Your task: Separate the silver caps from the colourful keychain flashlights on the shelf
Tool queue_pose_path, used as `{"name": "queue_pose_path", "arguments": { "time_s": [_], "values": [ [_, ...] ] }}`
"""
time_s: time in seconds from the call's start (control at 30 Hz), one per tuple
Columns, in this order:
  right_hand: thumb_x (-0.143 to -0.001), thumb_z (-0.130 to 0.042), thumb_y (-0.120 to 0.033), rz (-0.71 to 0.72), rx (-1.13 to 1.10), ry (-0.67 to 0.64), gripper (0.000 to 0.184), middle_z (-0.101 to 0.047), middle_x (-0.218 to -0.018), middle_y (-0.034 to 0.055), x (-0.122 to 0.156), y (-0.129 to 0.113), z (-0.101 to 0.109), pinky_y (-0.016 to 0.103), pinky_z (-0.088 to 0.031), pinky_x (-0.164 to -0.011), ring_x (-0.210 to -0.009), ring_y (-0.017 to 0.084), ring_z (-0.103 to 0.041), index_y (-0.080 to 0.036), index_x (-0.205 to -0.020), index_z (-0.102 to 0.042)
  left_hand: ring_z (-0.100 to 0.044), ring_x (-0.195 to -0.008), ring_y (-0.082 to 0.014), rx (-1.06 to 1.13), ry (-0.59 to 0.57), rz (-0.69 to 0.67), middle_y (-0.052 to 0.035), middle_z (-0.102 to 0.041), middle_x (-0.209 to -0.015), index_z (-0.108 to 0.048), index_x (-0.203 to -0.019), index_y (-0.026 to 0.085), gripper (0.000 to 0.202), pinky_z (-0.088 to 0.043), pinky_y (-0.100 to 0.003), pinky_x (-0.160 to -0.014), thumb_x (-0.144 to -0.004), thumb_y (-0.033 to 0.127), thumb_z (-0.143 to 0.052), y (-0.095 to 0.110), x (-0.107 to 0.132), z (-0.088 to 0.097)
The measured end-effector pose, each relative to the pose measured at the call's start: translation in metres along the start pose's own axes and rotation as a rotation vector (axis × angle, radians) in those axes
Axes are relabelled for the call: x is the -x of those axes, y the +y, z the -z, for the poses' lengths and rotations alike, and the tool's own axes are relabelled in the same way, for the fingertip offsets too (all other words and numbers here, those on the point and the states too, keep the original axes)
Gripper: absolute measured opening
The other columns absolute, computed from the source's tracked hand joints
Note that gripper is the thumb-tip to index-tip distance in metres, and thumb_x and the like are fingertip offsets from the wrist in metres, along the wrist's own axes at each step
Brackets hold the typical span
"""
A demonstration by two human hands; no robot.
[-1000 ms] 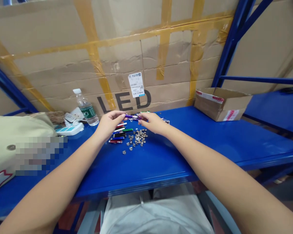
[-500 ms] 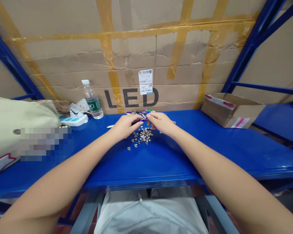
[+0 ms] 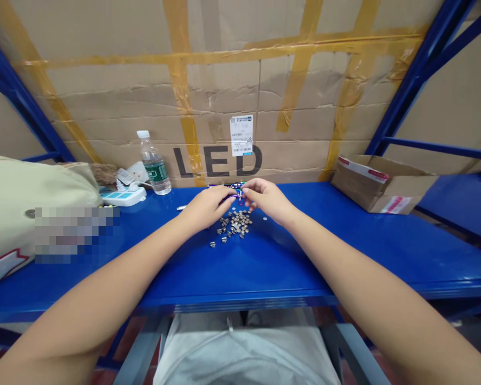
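My left hand point(image 3: 209, 206) is closed in a pinch on a slim shiny purple tube point(image 3: 233, 195), which points right. A small silver end piece and a purple loop show at the tube's tip, between my hands. My right hand point(image 3: 268, 201) is at that tip, thumb and fingers curled together; what they pinch is too small to make out. Below the hands lies a loose pile of small silver round pieces point(image 3: 239, 220), like button cells. Behind the fingers, more shiny coloured tubes point(image 3: 237, 185) lie partly hidden. A silver, pen-like piece point(image 3: 181, 207) pokes out left of my left hand.
On the blue table point(image 3: 248, 272) a water bottle point(image 3: 156, 168) stands at the back left. Beside it are a white power strip point(image 3: 124, 197) and a pale bag point(image 3: 36, 184). An open cardboard box point(image 3: 369, 187) sits at right. A large taped carton point(image 3: 136, 107) forms the back.
My right hand has turned slightly, its fingers more curled and a little apart from the left fingertips. The purple loop now shows between the hands. The view has shifted slightly.
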State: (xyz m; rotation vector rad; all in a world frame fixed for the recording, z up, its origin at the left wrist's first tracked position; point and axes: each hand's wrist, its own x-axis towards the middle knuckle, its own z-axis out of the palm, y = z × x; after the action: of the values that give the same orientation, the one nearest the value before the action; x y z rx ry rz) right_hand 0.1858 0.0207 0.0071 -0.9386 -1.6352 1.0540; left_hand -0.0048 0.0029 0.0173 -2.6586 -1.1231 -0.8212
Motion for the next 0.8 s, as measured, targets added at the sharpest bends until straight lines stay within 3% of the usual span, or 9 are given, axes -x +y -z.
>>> {"name": "queue_pose_path", "arguments": {
  "time_s": [0.27, 0.43, 0.6, 0.8],
  "values": [
    [-0.085, -0.058, -0.016, -0.028, -0.008, -0.17, 0.028, -0.06, -0.088, 0.002, 0.003, 0.005, -0.009, 0.025, -0.055, -0.06, -0.074, 0.013, -0.061, -0.02, -0.112, -0.051, -0.062, -0.109, -0.0201, 0.029, 0.052, 0.023, -0.0082, -0.067, -0.118, -0.058, -0.12, 0.016, 0.029, -0.049, -0.036, -0.095, -0.097, 0.024, -0.042, 0.002, 0.0, -0.001],
    [-0.091, -0.045, -0.019, 0.067, 0.18, -0.216, 0.004, -0.052, -0.07, -0.0028, 0.002, 0.007, -0.005, 0.025, -0.044, -0.052, -0.052, 0.009, -0.05, -0.019, -0.09, -0.049, -0.062, -0.109, -0.0201, 0.018, 0.072, 0.021, -0.0086, -0.067, -0.117, -0.059, -0.118, 0.015, 0.03, -0.05, -0.036, -0.095, -0.097, 0.023, -0.04, 0.0, -0.001, 0.0],
    [-0.094, -0.041, -0.033, 0.213, 0.488, -0.231, 0.017, -0.048, -0.07, -0.0023, 0.004, 0.005, 0.002, 0.027, -0.037, -0.058, -0.061, 0.012, -0.046, -0.021, -0.082, -0.042, -0.063, -0.108, -0.0194, 0.023, 0.063, 0.009, -0.0084, -0.068, -0.115, -0.059, -0.118, 0.015, 0.03, -0.05, -0.036, -0.095, -0.097, 0.024, -0.039, 0.0, -0.001, 0.002],
    [-0.094, -0.032, -0.027, 0.206, 0.611, -0.197, 0.017, -0.052, -0.078, 0.0014, 0.005, 0.002, 0.002, 0.028, -0.035, -0.063, -0.069, 0.014, -0.044, -0.022, -0.078, -0.035, -0.063, -0.107, -0.0193, 0.031, 0.068, -0.003, -0.0084, -0.068, -0.115, -0.06, -0.118, 0.015, 0.032, -0.05, -0.035, -0.095, -0.098, 0.026, -0.038, -0.001, -0.001, 0.002]
  ]
}}
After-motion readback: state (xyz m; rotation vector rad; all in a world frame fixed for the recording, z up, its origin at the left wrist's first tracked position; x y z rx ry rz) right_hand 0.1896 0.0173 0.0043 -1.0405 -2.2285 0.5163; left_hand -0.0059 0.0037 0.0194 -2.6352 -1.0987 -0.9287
